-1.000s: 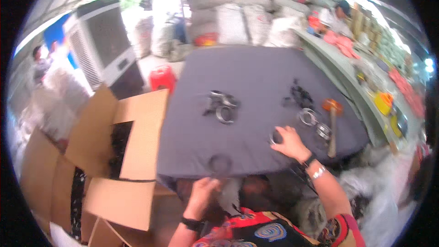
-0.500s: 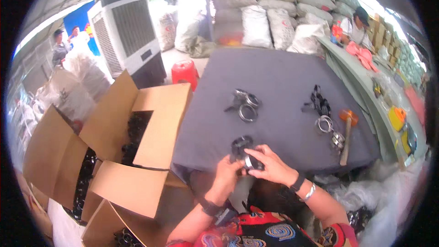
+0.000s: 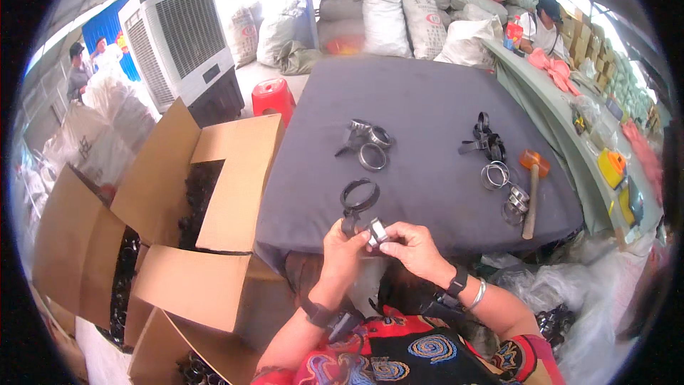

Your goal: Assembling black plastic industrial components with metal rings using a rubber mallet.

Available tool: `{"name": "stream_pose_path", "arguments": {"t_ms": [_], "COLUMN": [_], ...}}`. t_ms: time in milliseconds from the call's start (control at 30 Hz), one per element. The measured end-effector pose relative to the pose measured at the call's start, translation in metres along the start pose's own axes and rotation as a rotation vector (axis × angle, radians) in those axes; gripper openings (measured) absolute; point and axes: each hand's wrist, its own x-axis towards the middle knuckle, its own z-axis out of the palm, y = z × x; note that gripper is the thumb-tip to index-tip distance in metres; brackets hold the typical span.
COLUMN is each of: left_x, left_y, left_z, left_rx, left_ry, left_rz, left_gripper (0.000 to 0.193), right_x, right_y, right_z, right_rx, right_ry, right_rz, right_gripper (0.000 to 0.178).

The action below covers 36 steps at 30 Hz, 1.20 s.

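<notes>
My left hand point(image 3: 342, 253) is closed on a black ring-shaped clamp point(image 3: 348, 208), its open loop tilted up above the fingers over the table's near edge. My right hand point(image 3: 417, 249) pinches a shiny metal band point(image 3: 377, 230) against the lower end of that clamp; whether the two are joined cannot be made out. Beyond my hands lies a small group of metal ring clamps point(image 3: 372, 157) with a black part. To the right are black clamps point(image 3: 491, 146), thin metal rings point(image 3: 494, 175) and stacked metal bands point(image 3: 516, 203). Beside them rests a mallet point(image 3: 534, 162) with an orange head and wooden handle.
The table has a dark grey cover point(image 3: 420, 93). Open cardboard boxes point(image 3: 192, 285) of black parts stand at left, near a red stool point(image 3: 273, 100) and an air cooler point(image 3: 182, 39). A green-covered bench point(image 3: 531, 100) runs along the right, a person point(image 3: 545, 32) behind it.
The black clamp has been turned so its loop now stands open above my left hand. My right fingers have shifted down onto the metal band. The whole view has shifted slightly.
</notes>
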Motion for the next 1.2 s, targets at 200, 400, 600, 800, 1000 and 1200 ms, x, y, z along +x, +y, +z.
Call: {"name": "stream_pose_path", "arguments": {"t_ms": [200,400,600,800,1000,1200], "left_x": [0.003,0.005,0.000,-0.006,-0.026,-0.033], "left_y": [0.004,0.009,0.014,0.016,0.004,-0.015], "left_z": [-0.040,-0.041,-0.034,-0.030,-0.071,-0.082], "left_rx": [-0.317,-0.422,-0.409,-0.180,0.258,0.289], "left_ry": [-0.051,-0.238,-0.329,-0.169,0.055,0.065], "left_rz": [-0.056,-0.075,-0.063,-0.040,-0.044,-0.074], "left_gripper": [0.018,0.023,0.025,0.017,0.016,0.026], "right_x": [0.010,0.023,0.020,0.012,0.018,0.022], "right_y": [-0.037,0.019,-0.008,-0.016,-0.004,0.024], "right_z": [-0.039,-0.138,-0.063,-0.028,-0.045,-0.061], "right_rx": [-0.672,-1.609,-0.670,0.141,-0.938,-1.458], "right_ry": [0.309,0.246,0.083,-0.103,0.040,-0.250], "right_rz": [-0.326,-0.047,0.000,0.245,-0.232,-0.381], "right_gripper": [0.014,0.018,0.034,0.030,0.020,0.027]}}
